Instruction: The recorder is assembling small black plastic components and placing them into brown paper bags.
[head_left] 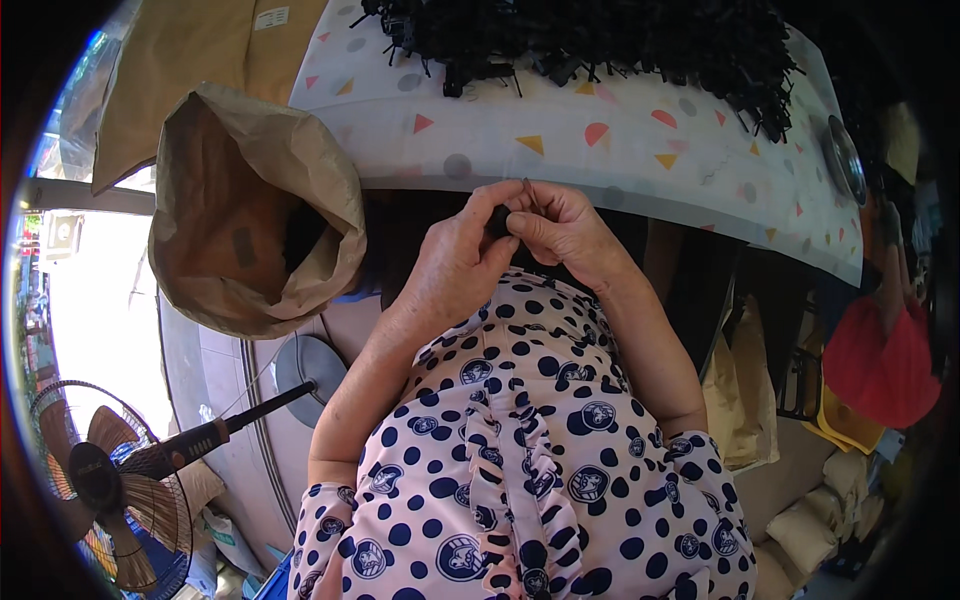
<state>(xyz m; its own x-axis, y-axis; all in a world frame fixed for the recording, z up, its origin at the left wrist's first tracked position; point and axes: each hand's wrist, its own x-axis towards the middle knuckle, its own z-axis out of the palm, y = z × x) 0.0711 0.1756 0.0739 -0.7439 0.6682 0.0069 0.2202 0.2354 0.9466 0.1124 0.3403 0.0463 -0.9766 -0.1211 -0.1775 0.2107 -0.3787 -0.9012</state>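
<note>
In front of my chest, at the table's near edge, my two hands meet. My left hand (460, 250) is closed around a small black part (498, 222), perhaps plastic, pinched between thumb and fingers. My right hand (572, 235) presses its thumb against the same part. A thin, dark, pin-like piece (531, 195) sticks up between the right fingers; its kind is too small to make out. On the table beyond lies a large heap of black parts (600, 40) with thin prongs.
The table (480, 150) has a white cover with coloured shapes. An open brown paper sack (255, 220) stands at its left. A metal dish (846, 160) sits at the right edge. Lower left is a standing fan (110, 470); at right are a red cloth-like thing (880, 360) and paper bags (745, 390).
</note>
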